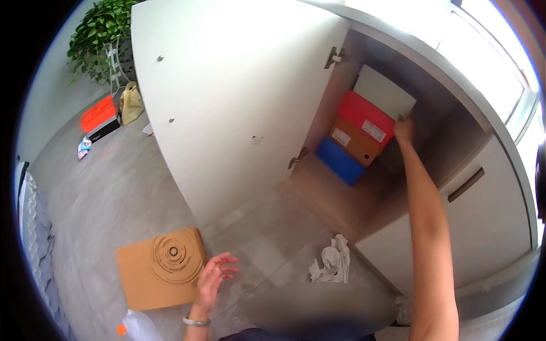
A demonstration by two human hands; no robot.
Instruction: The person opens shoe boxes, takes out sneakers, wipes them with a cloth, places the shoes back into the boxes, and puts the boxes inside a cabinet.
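Inside the open cabinet, a pale grey-white box (384, 91), a red shoebox (367, 115), a brown shoebox (355, 140) and a blue box (340, 161) are stacked. My right hand (404, 129) reaches in and touches the stack's right side, where the white and red boxes meet. Its fingers look curled, and I cannot make out which box they grip. My left hand (213, 278), with a bracelet at the wrist, hovers over the floor with fingers apart and nothing in them. Beside it lies a flat cardboard box (151, 270) printed with dark rings.
The white cabinet door (227, 102) stands swung open to the left. Crumpled white paper or cloth (333, 261) lies by the cabinet's base. Farther left are a plant (102, 40), an orange-and-black box (100, 118) and a yellowish bag (131, 103). A plastic bag (141, 327) sits at the bottom.
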